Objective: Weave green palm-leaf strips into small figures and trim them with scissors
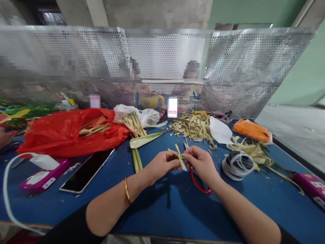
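Between my two hands, above the blue table, is a small cross-shaped piece of pale green leaf strips (180,157). My left hand (165,162) pinches it from the left, a gold bangle on that wrist. From the right, my right hand (199,161) pinches it with thumb and forefinger. Red-handled scissors (199,185) are by my right hand, blade tip showing above the knuckles; whether that hand also grips them I cannot tell. A spool of clear line (238,165) stands right of it. Folded green leaf strips (137,161) lie beyond my left forearm.
A red plastic bag (61,132) of leaf strips, a phone (87,171) and a purple power bank (45,176) with a white cable lie left. Leaf scraps (194,127) are heaped behind, near an orange packet (252,131). A perforated metal screen (165,51) closes the back; people sit beyond.
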Demonstrator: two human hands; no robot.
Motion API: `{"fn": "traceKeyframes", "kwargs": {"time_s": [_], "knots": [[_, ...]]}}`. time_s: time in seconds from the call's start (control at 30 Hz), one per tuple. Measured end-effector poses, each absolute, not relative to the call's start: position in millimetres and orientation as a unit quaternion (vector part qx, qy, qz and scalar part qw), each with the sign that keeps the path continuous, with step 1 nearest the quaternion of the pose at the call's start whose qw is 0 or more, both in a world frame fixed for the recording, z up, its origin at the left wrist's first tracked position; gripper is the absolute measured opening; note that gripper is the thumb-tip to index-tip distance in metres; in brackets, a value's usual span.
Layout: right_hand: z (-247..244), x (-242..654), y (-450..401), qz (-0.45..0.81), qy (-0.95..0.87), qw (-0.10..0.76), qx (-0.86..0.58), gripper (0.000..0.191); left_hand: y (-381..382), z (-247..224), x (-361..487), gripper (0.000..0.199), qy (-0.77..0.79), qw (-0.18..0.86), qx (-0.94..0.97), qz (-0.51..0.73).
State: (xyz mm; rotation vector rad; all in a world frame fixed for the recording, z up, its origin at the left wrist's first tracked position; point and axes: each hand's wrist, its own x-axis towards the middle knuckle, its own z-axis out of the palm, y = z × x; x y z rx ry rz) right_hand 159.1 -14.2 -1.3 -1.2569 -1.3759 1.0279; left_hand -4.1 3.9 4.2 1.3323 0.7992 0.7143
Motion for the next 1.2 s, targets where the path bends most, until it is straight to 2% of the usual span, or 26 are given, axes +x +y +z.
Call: {"fn": "traceKeyframes", "kwargs": {"time_s": [0.23,0.37,0.53,0.8,1.07,1.2], "knots": [[-3.4,160.3,-15.7,0.357,-0.628,0.456,-0.520,0.015,2.7,-2.2,-4.2,0.031,0.383,0.611,0.618,0.313],[-2.6,159.4,-18.3,0.356,-0.643,0.449,-0.508,0.012,3.1,-1.8,-4.5,0.029,0.382,0.605,0.623,0.316],[-3.2,157.9,-20.0,0.380,-0.660,0.447,-0.469,0.025,3.5,4.2,-5.0,0.032,0.392,0.581,0.636,0.322],[-1.0,162.8,-18.0,0.376,-0.692,0.403,-0.467,0.022,5.4,-3.5,-5.6,0.041,0.382,0.592,0.645,0.298],[-6.3,161.9,-17.8,0.379,-0.695,0.398,-0.464,0.018,8.2,-2.9,-9.5,0.045,0.364,0.426,0.769,0.309],[-5.1,162.8,-17.7,0.372,-0.703,0.398,-0.457,0.018,8.4,-5.4,-8.0,0.045,0.363,0.447,0.756,0.311]]}}
